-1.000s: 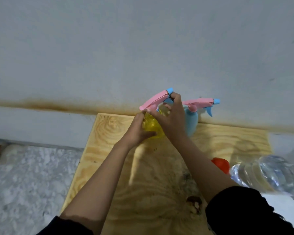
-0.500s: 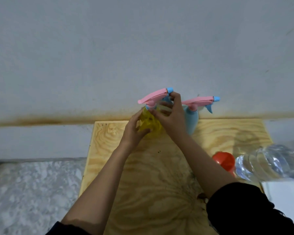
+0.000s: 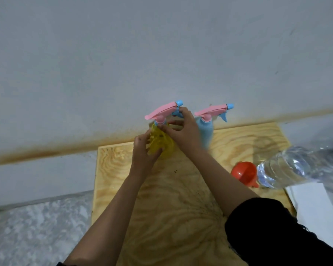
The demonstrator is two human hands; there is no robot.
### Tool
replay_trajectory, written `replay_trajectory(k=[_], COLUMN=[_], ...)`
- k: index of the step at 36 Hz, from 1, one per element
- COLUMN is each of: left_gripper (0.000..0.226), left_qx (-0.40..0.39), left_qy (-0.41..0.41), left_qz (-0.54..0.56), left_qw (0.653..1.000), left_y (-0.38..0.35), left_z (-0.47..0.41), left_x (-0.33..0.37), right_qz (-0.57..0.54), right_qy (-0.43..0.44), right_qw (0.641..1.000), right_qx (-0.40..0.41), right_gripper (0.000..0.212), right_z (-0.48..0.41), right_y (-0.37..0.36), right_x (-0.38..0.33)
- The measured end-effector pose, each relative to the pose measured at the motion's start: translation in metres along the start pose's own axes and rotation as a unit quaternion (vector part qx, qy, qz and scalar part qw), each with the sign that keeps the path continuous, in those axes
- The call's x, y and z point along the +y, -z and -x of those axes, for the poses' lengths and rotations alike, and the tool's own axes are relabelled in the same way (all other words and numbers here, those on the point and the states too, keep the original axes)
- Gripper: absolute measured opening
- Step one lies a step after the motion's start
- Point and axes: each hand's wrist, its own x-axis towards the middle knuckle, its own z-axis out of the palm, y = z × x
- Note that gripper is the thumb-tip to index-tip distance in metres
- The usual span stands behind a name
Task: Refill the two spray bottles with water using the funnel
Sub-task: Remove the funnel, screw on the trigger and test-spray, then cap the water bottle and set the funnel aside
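- item 1, far left: speckled floor (image 3: 27,227), alongside the wooden surface (image 3: 173,208). not in use.
- item 2: left hand (image 3: 142,148). its fingers are curled round the body of the yellow spray bottle (image 3: 161,144), gripping it from the left.
- item 3: yellow spray bottle. it stands upright at the back of the surface, near the wall (image 3: 123,64). the pink trigger head (image 3: 161,112) looks seated on the neck. the fill level cannot be told.
- item 4: right hand (image 3: 183,131). its fingers are pinched on the bottle's neck just under the trigger head. the exact grip is partly hidden.
- item 5: blue spray bottle (image 3: 206,131). it stands upright just right of the right hand, head on, untouched.
- item 6: orange funnel (image 3: 243,172). it lies on the surface well clear of both hands, just beside the clear water bottle (image 3: 288,167).
- item 7: clear water bottle, right edge, blurred. whether it stands or lies cannot be told.
- handling note (judgement): the step in hand looks like unscrewing the yellow bottle's head.
  - hold the body firm but do not squeeze the thin plastic.
  - turn the collar rather than the trigger arm.
  - lift the head straight up so the dip tube clears the neck.
  - set the head down away from the blue bottle, which a stray elbow could topple.
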Motion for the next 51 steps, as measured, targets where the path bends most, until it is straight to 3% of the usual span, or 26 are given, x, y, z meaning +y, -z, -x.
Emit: replay_trajectory(k=[12, 14, 18, 21, 23, 26, 28, 32, 36, 42, 46, 51], left_gripper=[0.046, 0.037, 0.021, 0.019, 0.023, 0.03, 0.036, 0.061, 0.084, 0.101, 0.094, 0.093], left_qx=[0.023, 0.017, -0.004, -0.066, -0.127, -0.196, -0.227, -0.279, -0.317, -0.292, -0.248, -0.248], left_qy=[-0.005, -0.033, -0.062, -0.072, -0.089, -0.142, -0.163, -0.221, -0.227, -0.205, -0.188, -0.189], left_qz=[0.025, 0.0, -0.018, -0.023, -0.027, -0.028, -0.016, -0.011, 0.001, 0.054, 0.105, 0.116], left_qw=[0.999, 0.999, 0.998, 0.995, 0.987, 0.97, 0.96, 0.935, 0.921, 0.933, 0.945, 0.943], left_y=[0.009, 0.011, 0.008, -0.004, -0.017, -0.042, -0.062, -0.101, -0.131, -0.169, -0.184, -0.19], left_z=[0.021, 0.028, 0.05, 0.061, 0.064, 0.062, 0.062, 0.066, 0.07, 0.075, 0.075, 0.074], left_x=[0.022, 0.026, 0.041, 0.061, 0.08, 0.115, 0.143, 0.196, 0.239, 0.268, 0.267, 0.262], right_qz=[0.067, 0.077, 0.085, 0.127, 0.159, 0.187, 0.239, 0.361, 0.394, 0.375, 0.34, 0.285], right_qy=[0.083, 0.095, 0.034, 0.049, 0.023, -0.117, -0.164, -0.242, -0.305, -0.308, -0.289, -0.268], right_qw=[0.992, 0.989, 0.991, 0.98, 0.974, 0.962, 0.943, 0.89, 0.86, 0.865, 0.883, 0.897], right_qx=[0.07, 0.086, 0.099, 0.143, 0.157, 0.162, 0.164, 0.142, 0.113, 0.126, 0.145, 0.204], right_gripper=[0.061, 0.057, 0.038, 0.028, 0.025, 0.015, 0.012, 0.026, 0.042, 0.033, 0.029, 0.031], right_z=[0.02, 0.029, 0.058, 0.091, 0.114, 0.149, 0.173, 0.214, 0.238, 0.248, 0.251, 0.243], right_y=[0.006, 0.012, 0.036, 0.059, 0.077, 0.105, 0.122, 0.149, 0.164, 0.17, 0.172, 0.188], right_x=[-0.012, -0.013, -0.019, -0.004, 0.011, 0.034, 0.053, 0.079, 0.093, 0.105, 0.113, 0.108])
